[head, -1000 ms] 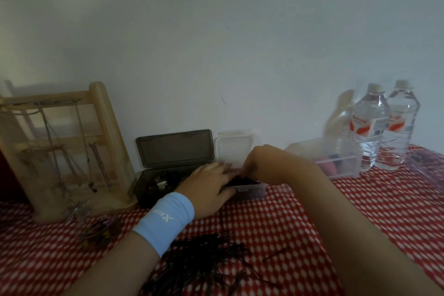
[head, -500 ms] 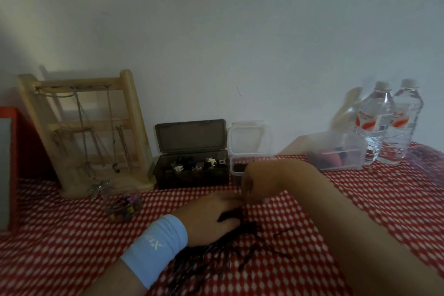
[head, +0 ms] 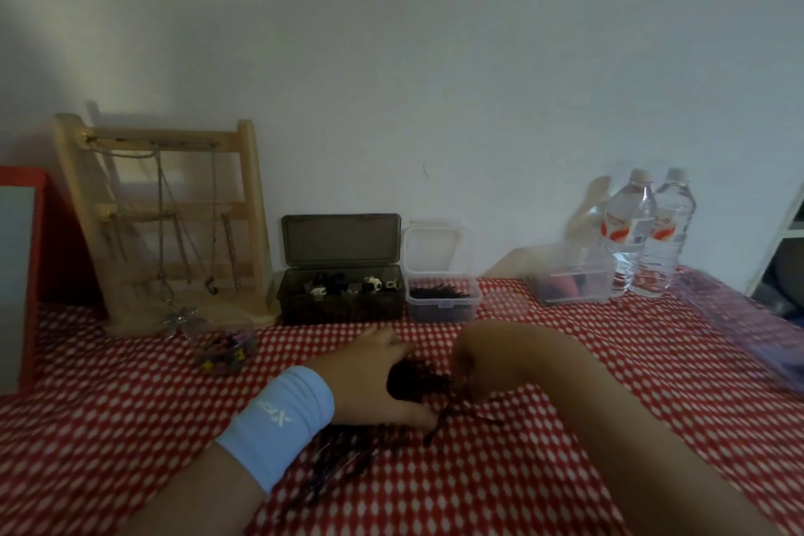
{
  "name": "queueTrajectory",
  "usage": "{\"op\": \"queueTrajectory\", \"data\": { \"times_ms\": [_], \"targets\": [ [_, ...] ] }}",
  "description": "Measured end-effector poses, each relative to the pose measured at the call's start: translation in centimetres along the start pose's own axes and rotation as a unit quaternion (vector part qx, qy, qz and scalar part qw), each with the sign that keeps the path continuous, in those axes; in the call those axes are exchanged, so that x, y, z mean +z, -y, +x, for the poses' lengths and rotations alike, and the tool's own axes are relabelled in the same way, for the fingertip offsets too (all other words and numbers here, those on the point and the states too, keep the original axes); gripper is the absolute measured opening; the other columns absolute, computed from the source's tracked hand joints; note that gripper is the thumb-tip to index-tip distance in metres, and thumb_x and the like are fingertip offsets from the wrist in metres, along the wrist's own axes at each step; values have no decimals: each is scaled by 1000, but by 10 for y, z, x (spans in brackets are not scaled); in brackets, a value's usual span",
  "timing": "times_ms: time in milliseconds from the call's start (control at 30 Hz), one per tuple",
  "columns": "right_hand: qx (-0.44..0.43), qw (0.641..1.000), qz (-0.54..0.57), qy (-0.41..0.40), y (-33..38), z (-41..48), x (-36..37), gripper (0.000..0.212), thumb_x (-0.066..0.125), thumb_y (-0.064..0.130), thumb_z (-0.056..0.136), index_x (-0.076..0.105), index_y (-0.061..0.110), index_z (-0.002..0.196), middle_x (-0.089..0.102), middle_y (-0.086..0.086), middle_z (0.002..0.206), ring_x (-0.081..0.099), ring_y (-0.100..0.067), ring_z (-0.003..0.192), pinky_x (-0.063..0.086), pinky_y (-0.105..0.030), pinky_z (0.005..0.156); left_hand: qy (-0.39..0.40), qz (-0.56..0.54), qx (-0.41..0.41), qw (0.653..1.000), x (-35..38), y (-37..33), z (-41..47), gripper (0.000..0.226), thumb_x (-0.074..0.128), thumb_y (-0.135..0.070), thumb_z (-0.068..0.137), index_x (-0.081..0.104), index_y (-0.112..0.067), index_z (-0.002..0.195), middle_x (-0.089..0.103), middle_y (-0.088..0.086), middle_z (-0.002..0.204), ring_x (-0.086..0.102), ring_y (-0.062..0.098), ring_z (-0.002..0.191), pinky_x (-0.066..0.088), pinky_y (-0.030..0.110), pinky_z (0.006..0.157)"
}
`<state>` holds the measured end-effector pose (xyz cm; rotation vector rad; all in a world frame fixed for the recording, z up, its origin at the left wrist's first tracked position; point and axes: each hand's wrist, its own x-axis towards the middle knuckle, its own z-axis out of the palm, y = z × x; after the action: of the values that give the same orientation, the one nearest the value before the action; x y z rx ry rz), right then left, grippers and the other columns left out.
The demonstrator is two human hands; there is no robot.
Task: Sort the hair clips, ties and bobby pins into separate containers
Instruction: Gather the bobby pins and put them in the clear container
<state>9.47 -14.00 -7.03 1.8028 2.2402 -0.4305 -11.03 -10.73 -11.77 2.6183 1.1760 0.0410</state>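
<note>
The person is working at the near middle of the counter [head: 544, 483], which is covered with a red-and-white checked cloth. The left hand [head: 365, 379], with a pale blue wristband [head: 278, 418] behind it, is lying over a loose heap of dark bobby pins [head: 411, 383]. Its fingers and thumb are curling round a clump of them, while more of the heap is trailing nearward under the wrist. The right hand [head: 478, 366] is sitting just right of it, fingers bent in, and appears to be pinching a few pins whose ends are dangling toward the cloth, though blur is making the exact hold hard to read. At the far side, against the wall, a small clear tub [head: 443, 311] already holding pins is standing open. It is just right of a dark box [head: 341, 311] of hair clips [head: 348, 285], and a larger clear container [head: 574, 289] is standing farther right. The trouble is likely lying in the carry. The pins are thin and slick, so a loosely held clump could be shedding strays onto the cloth. The tub is small and just beside the clip box, so a careless drop could be mixing pins with clips or shoving the light tub.
</note>
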Motion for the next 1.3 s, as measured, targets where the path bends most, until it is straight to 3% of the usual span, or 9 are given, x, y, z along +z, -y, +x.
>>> {"op": "queueTrajectory", "data": {
  "times_ms": [100,267,400,533,667,933,1067,1167,1300],
  "targets": [
    [-26,999,34,-29,12,8,-2,22,79,19,80,77,27,101,71,10,96,66,-11,90,52,-23,81,-7,36,-5,999,7,-8,-6,108,64,-84,58,30,-32,146,33,-6,137,33,15,127,39,39,107],
    [-62,989,113,-77,27,7,-9,23,75,22,83,72,28,105,70,14,101,64,-4,92,51,-22,85,-57,-57,1,997,13,-5,-9,67,68,-56,77,43,-37,136,42,-6,130,37,16,125,39,34,104],
    [34,998,36,24,17,-8,-16,33,81,40,75,68,31,104,68,10,105,63,-13,97,50,-36,95,-60,-54,6,997,11,1,-7,68,61,-40,89,34,-25,150,36,-2,147,31,15,136,27,27,110],
    [67,992,32,106,12,-4,-6,20,83,28,77,71,23,92,76,4,88,73,-13,82,57,-39,90,-47,-49,-13,998,11,-5,-6,83,56,-67,82,32,-26,150,34,-5,146,29,13,136,30,34,113],
    [-8,999,46,18,9,3,-4,19,76,28,83,77,26,103,72,11,99,65,-6,89,49,-24,80,-29,28,-36,999,17,-19,-8,111,57,-87,60,26,-30,150,30,-7,142,28,14,131,34,40,111],
    [-141,954,200,-174,7,22,12,18,74,21,88,78,29,104,71,22,95,64,10,86,51,-7,77,-60,-157,8,986,7,5,-4,46,71,-31,80,55,-34,123,59,-14,115,57,6,109,49,27,94],
    [-127,956,183,-194,5,20,16,31,66,22,93,70,27,123,68,11,121,62,2,101,49,-19,94,-27,-227,4,974,-5,13,-12,75,73,-44,83,30,-43,145,45,-19,142,44,2,130,34,25,112],
    [-98,984,110,-99,5,17,16,63,66,27,87,47,28,147,46,4,146,46,-16,132,38,-29,109,20,-206,-38,978,-22,25,-25,105,73,-60,75,7,-40,154,23,-21,154,25,5,142,22,34,120],
    [-135,986,80,-58,17,20,21,59,74,33,79,56,38,135,56,9,130,56,-12,115,48,-38,105,110,-31,-82,990,-22,36,-50,125,72,-78,59,1,-41,155,2,-21,160,9,10,149,12,40,123]
  ]
}}
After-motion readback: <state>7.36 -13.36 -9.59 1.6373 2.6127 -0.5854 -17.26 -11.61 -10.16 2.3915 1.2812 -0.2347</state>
